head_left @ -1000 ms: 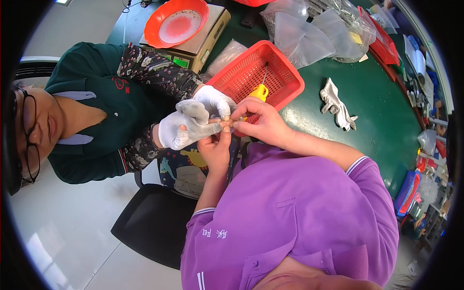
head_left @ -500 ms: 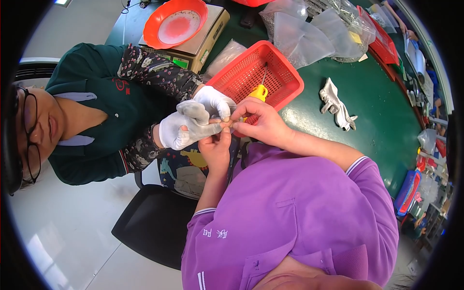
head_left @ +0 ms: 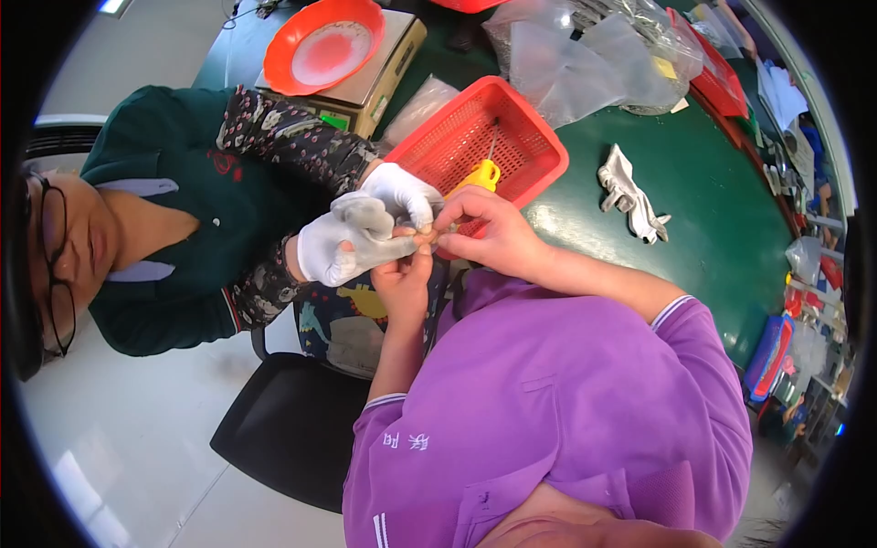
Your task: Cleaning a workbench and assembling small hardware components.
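Observation:
My left hand comes up from below, its thumb and fingers pinched together. Across from it, my right hand is closed in a pinch too, its fingertips meeting the left's. Both touch the bare fingertips of a co-worker's white-gloved hands. Anything small between the fingers is too hidden to make out. Just beyond my right hand, a screwdriver with a yellow handle leans in a red perforated plastic basket.
A white glove lies on the green table. Behind stand clear plastic bags of small parts and a scale bearing an orange-red bowl. A black chair seat is at the lower left.
My hands and the co-worker's gloved hands stay joined at nearly the same spot. The co-worker's head has moved slightly down, and the whole view has shifted a little.

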The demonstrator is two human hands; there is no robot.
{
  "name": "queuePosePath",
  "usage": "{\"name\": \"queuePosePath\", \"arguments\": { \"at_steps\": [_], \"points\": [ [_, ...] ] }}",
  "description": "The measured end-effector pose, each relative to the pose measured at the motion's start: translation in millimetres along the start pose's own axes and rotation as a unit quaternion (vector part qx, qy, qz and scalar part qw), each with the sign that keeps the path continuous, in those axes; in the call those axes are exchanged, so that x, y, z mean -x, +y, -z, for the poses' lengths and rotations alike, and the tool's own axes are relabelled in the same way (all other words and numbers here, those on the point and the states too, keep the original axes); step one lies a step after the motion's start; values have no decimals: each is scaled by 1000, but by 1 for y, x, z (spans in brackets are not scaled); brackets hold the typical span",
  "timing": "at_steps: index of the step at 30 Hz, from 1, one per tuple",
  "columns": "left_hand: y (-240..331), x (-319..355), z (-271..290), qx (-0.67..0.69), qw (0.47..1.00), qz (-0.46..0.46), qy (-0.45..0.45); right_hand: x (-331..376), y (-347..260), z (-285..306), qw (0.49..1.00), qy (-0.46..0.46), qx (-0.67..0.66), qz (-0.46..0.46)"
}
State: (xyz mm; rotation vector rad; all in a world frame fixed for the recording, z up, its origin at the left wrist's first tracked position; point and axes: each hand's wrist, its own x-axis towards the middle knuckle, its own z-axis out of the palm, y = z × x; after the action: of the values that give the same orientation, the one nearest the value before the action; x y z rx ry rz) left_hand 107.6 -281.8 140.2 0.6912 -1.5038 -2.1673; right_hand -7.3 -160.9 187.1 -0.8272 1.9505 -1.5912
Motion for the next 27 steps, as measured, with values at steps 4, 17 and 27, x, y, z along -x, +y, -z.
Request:
{"name": "queuePosePath", "arguments": {
  "at_steps": [4,17,27],
  "points": [
    [11,2,3,-13,1000,26,0,7,5,6,997,1,17,82],
    [-215,154,163,-610,784,32,-113,214,109,106,970,104,39,-218],
    [-245,229,155,-765,596,239,-43,378,140,217,947,190,154,-209]
  ]
}}
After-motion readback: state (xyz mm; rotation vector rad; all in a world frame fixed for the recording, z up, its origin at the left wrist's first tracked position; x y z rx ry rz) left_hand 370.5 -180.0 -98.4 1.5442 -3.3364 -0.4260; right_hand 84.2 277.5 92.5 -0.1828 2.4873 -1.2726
